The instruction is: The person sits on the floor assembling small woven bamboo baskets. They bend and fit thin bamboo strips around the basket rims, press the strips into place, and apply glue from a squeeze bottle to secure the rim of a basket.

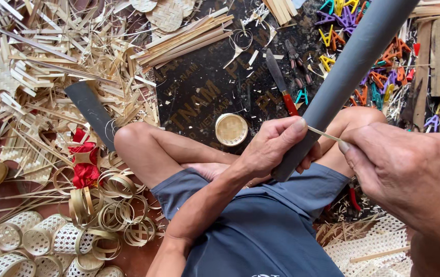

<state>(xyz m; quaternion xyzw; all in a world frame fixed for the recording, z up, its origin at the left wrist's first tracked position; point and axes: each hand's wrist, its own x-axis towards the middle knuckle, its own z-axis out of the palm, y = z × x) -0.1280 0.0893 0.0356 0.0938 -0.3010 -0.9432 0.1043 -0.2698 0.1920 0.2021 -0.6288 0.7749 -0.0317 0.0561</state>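
I sit cross-legged on the floor. My left hand grips a long grey pipe that slants up to the top right, its lower end resting near my lap. The thumb presses a thin bamboo strip against the pipe. My right hand, close to the camera at the right, pinches the other end of that strip between thumb and fingers.
A small round woven lid lies on a dark board. A red-handled knife and pliers lie beyond it. Coloured clips lie at top right. Bamboo strips, coiled hoops, woven cups and a dark blade fill the left.
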